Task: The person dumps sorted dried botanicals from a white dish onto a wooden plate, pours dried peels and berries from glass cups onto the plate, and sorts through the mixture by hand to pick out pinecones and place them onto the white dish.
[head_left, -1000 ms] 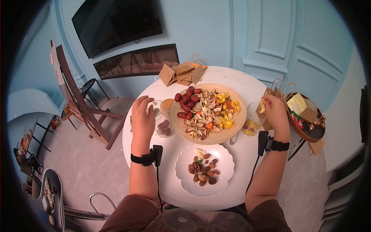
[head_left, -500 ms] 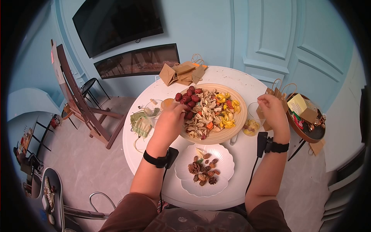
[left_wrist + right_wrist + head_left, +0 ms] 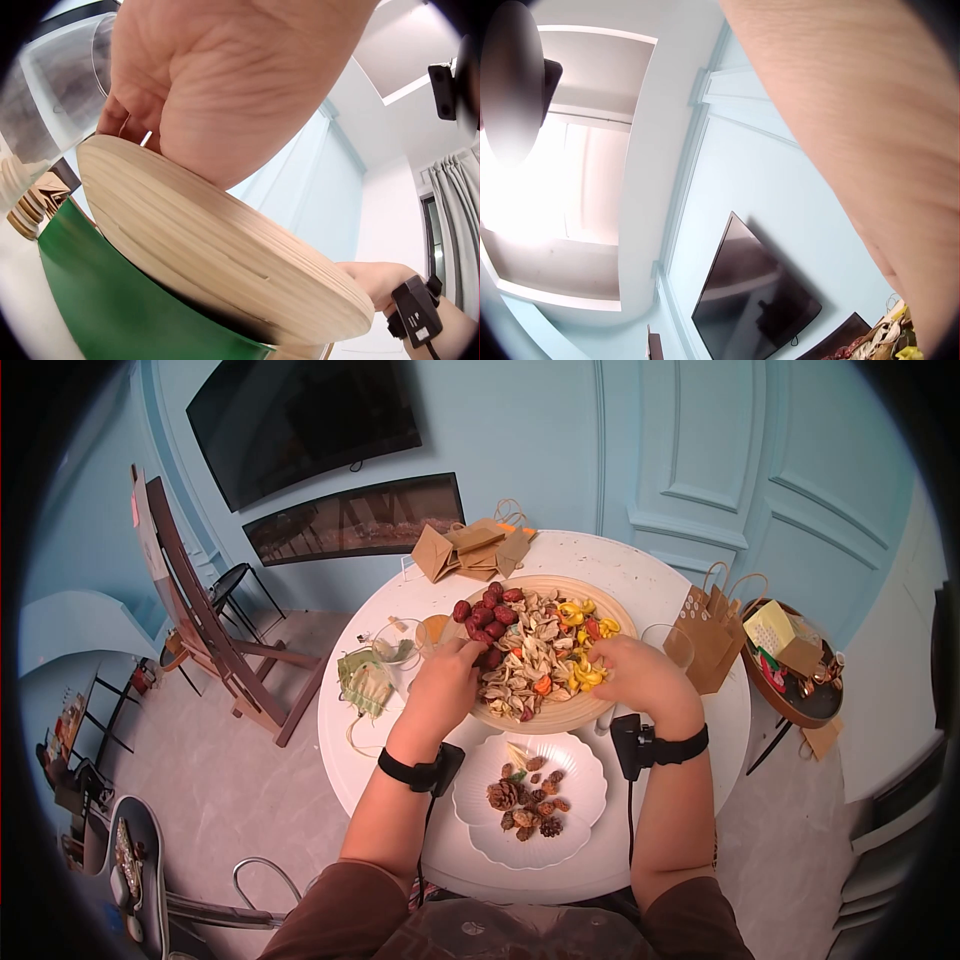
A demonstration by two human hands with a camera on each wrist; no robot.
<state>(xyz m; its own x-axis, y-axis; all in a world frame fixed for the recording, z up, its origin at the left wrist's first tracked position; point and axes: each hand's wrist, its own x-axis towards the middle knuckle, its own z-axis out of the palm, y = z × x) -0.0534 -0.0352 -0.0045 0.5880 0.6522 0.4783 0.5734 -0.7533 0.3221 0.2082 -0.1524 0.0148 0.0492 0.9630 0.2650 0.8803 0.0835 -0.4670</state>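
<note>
Over the wooden tray (image 3: 610, 690) at mid-surface, our left hand (image 3: 447, 680) pinches red dates (image 3: 485, 615); our right hand (image 3: 632, 672), grip unclear, should pick lightly among yellow pieces (image 3: 585, 675).

Both forearms extended forward, palms down: left hand (image 3: 443, 682) at left, fingers curled downward; right hand (image 3: 634, 675) at right, fingers pointing inward left.

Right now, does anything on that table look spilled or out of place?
Nothing looks spilled. Both hands, left hand and right hand, reach into the wooden tray; its dried pieces stay inside it.
</note>
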